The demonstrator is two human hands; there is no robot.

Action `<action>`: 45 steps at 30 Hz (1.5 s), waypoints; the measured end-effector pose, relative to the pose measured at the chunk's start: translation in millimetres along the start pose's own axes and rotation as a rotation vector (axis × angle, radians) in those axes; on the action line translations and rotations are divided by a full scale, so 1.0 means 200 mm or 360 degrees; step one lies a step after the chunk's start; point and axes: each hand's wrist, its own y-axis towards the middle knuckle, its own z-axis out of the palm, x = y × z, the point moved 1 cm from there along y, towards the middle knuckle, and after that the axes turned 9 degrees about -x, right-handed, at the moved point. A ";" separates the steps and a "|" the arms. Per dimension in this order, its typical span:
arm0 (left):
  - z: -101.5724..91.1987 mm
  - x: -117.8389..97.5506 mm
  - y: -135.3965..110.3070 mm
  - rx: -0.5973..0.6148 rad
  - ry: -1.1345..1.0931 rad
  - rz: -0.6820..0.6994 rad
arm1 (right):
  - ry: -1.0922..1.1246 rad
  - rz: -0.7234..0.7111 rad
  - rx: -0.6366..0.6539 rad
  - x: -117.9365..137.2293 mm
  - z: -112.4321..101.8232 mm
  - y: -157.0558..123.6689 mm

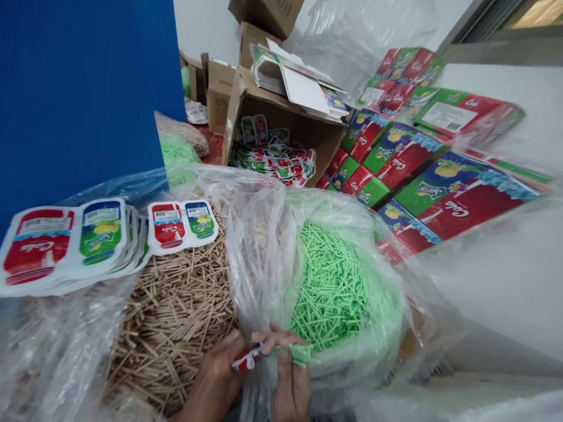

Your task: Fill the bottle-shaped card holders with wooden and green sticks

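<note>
My left hand (217,372) is closed on a small printed packet (246,359), of which a red and white end shows; the rest is hidden by fingers. Beside it, my right hand (289,375) pinches a few short green sticks (301,354) against the packet's other end; whether they are inside it I cannot tell. Both hands are over the front edges of two clear plastic bags. Brown sticks (176,316) fill the left bag, green sticks (329,281) the right one. A flat Cola and Sprite twin packet (183,225) lies on the brown sticks.
A stack of twin packets (65,246) lies at the left. Behind the bags, an open carton (237,99) on its side holds more packets. Wrapped Cola and Sprite boxes (396,158) are piled at the right. A blue panel (88,88) stands at the left.
</note>
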 end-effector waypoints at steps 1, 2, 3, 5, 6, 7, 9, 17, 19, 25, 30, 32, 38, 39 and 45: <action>0.00 0.00 0.00 0.0004 -0.0017 -0.0015 | -0.0007 0.0058 -0.0053 0.01 0.01 0.00; -0.01 0.00 0.00 0.0010 -0.0035 -0.0019 | -0.0014 0.0131 -0.0090 0.02 0.01 -0.01; -0.01 -0.01 0.00 0.0012 -0.0055 -0.0008 | -0.0024 0.0217 -0.0118 0.03 0.02 -0.01; -0.01 -0.02 0.01 0.0018 -0.0106 0.0038 | -0.0023 0.0393 -0.0118 0.02 0.02 -0.02; -0.01 -0.02 0.01 0.0019 -0.0133 0.0060 | -0.0006 0.0473 -0.0095 0.01 0.01 -0.02; -0.01 -0.02 0.01 0.0020 -0.0150 0.0070 | 0.0018 0.0536 -0.0065 -0.01 0.01 -0.01; -0.01 -0.02 0.01 -0.0005 -0.0140 0.0046 | 0.0051 0.0600 0.0000 -0.04 -0.02 -0.01; -0.06 0.00 0.01 0.0036 -0.0357 -0.0222 | -0.0246 0.0373 0.0260 -0.01 -0.04 0.02; -0.08 0.01 0.00 0.0064 -0.0398 -0.0271 | -0.0235 0.0337 0.0400 0.02 -0.05 0.03; -0.15 0.04 0.00 0.0222 -0.0436 -0.0367 | -0.0100 -0.0063 0.0597 0.11 -0.10 0.09; -0.24 0.01 0.03 0.0185 -0.0400 -0.0237 | -0.0539 -0.0706 0.0904 0.20 -0.06 0.15; -0.27 -0.01 0.04 0.0107 -0.0366 -0.0154 | -0.0538 -0.0778 0.0864 0.22 -0.03 0.17; -0.37 -0.04 0.04 0.0025 -0.0343 0.0020 | -0.0306 -0.0914 0.1005 0.14 0.05 0.18; -0.40 -0.04 0.03 0.0005 -0.0350 -0.0034 | -0.0193 -0.0828 0.0929 0.12 0.07 0.17; -0.57 -0.02 0.00 -0.0477 -0.0687 -0.0897 | -0.0067 0.0152 0.1051 0.03 0.29 0.03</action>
